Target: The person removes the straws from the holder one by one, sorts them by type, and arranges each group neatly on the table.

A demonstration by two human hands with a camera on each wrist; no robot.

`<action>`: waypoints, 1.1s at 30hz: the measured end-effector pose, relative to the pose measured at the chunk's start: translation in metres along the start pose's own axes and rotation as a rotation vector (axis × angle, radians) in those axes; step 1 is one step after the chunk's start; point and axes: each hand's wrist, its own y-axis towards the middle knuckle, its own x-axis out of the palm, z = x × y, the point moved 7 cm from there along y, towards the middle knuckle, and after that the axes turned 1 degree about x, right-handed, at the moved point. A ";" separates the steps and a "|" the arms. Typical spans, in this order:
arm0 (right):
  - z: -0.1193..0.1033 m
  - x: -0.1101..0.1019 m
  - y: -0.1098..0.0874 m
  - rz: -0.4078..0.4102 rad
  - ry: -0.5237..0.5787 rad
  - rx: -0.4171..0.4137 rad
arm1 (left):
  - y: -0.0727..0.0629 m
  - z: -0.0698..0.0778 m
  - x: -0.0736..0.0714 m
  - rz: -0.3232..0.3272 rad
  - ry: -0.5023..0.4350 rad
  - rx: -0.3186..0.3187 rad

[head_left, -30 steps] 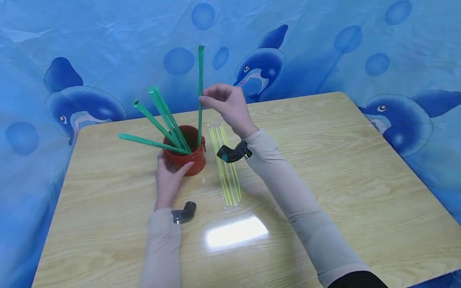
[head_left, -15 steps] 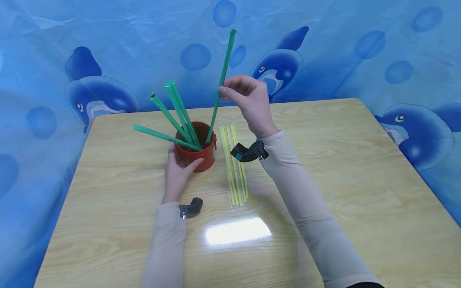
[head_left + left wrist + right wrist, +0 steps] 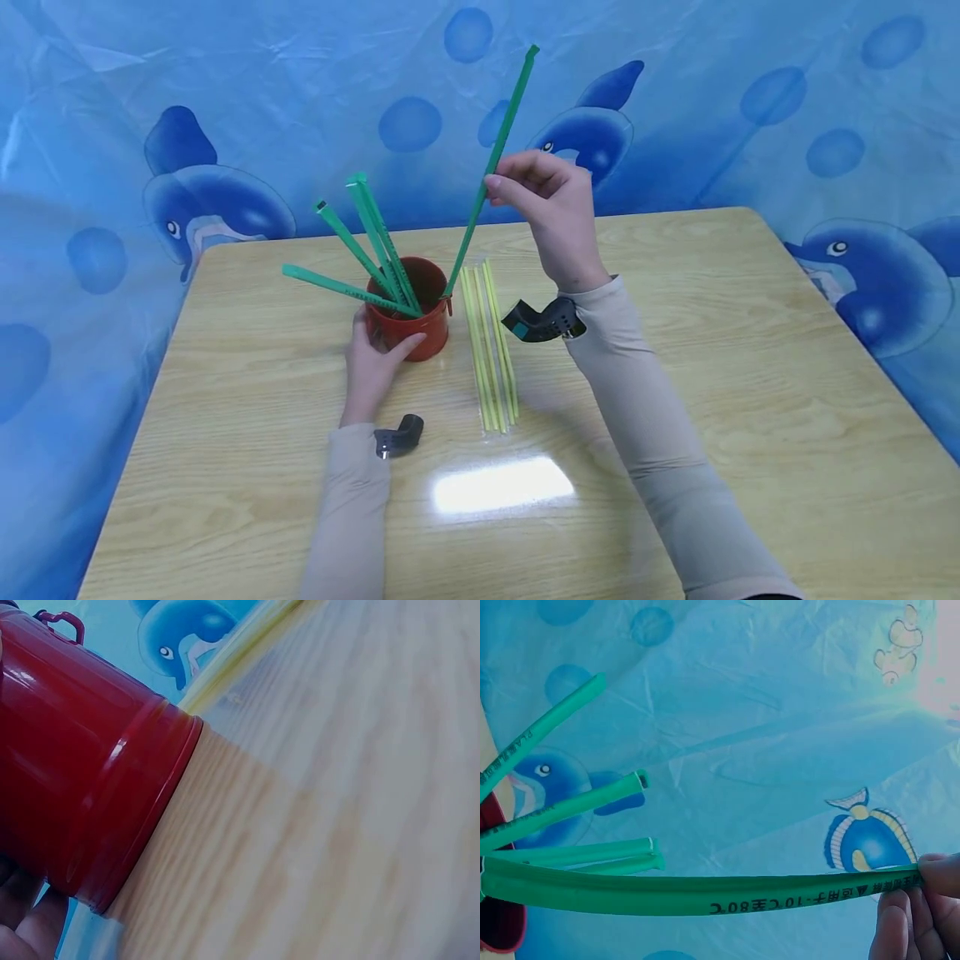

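My right hand [image 3: 558,212] pinches a green wrapped straw [image 3: 513,105] between thumb and fingers, partway along its length. The straw tilts to the right, its lower end right at the rim of a small red bucket [image 3: 429,340]. Black print runs along its wrapper [image 3: 637,896] in the right wrist view. My left hand [image 3: 369,367] grips the bucket from the near left, thumb across its front; its other fingers are mostly hidden behind it. Several more green wrapped straws [image 3: 349,243] lean out of the bucket to the left.
Just right of the bucket, several yellow straws in clear wrappers [image 3: 489,367] lie side by side on the wooden table [image 3: 720,358]. A blue backdrop printed with dolphins [image 3: 315,75] hangs behind the table.
My right hand has moved up and to the right, drawing the green straw from inside the bucket to its rim and tilting it rightward. My left hand keeps holding the bucket.
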 end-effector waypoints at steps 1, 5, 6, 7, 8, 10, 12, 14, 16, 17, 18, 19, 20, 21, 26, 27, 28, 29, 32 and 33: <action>-0.001 -0.002 -0.001 0.001 -0.007 -0.009 | 0.000 0.000 0.000 0.001 0.005 -0.004; -0.003 -0.011 -0.004 0.012 -0.028 -0.015 | -0.001 0.000 -0.001 -0.002 0.019 -0.021; -0.003 -0.014 -0.005 0.015 -0.031 -0.011 | -0.001 0.000 -0.001 -0.002 0.026 -0.026; -0.003 -0.016 -0.007 0.015 -0.035 -0.012 | -0.001 0.000 -0.001 -0.004 0.030 -0.029; -0.002 -0.019 -0.008 0.016 -0.038 -0.011 | -0.001 0.000 -0.001 -0.006 0.032 -0.031; -0.002 -0.025 -0.011 0.018 -0.044 -0.005 | -0.002 0.000 -0.001 -0.008 0.036 -0.033; 0.001 -0.031 -0.014 0.025 -0.030 0.019 | -0.002 0.001 -0.001 -0.012 0.033 -0.031; 0.002 -0.036 -0.016 0.033 -0.021 0.044 | -0.003 0.001 -0.001 -0.014 0.028 -0.030; 0.003 -0.042 -0.017 0.043 -0.016 0.066 | -0.003 0.002 -0.001 -0.013 0.022 -0.028; 0.004 -0.045 -0.018 0.049 -0.019 0.076 | -0.003 0.002 -0.001 -0.013 0.024 -0.028; 0.006 -0.048 -0.019 0.054 -0.028 0.086 | -0.004 0.002 -0.002 -0.013 0.026 -0.030; 0.006 -0.050 -0.020 0.057 -0.044 0.089 | -0.004 0.002 -0.002 -0.013 0.026 -0.029; 0.008 -0.053 -0.022 0.059 -0.061 0.090 | -0.004 0.002 -0.002 -0.012 0.025 -0.028; 0.010 -0.057 -0.023 0.059 -0.069 0.099 | -0.004 0.001 -0.003 -0.013 0.024 -0.030; 0.020 -0.073 -0.027 0.042 -0.126 0.161 | -0.003 -0.001 -0.002 -0.016 0.037 -0.034; 0.022 -0.076 -0.027 0.038 -0.131 0.183 | -0.003 0.000 -0.002 -0.015 0.038 -0.032; 0.024 -0.079 -0.028 0.034 -0.142 0.201 | -0.002 0.000 -0.002 -0.015 0.037 -0.028; 0.027 -0.082 -0.029 0.030 -0.151 0.221 | -0.002 0.001 -0.001 -0.015 0.033 -0.024; 0.035 -0.091 -0.032 0.015 -0.162 0.291 | -0.001 0.000 -0.001 -0.015 0.030 -0.023; 0.038 -0.094 -0.034 0.010 -0.163 0.315 | -0.001 0.000 -0.001 -0.014 0.027 -0.026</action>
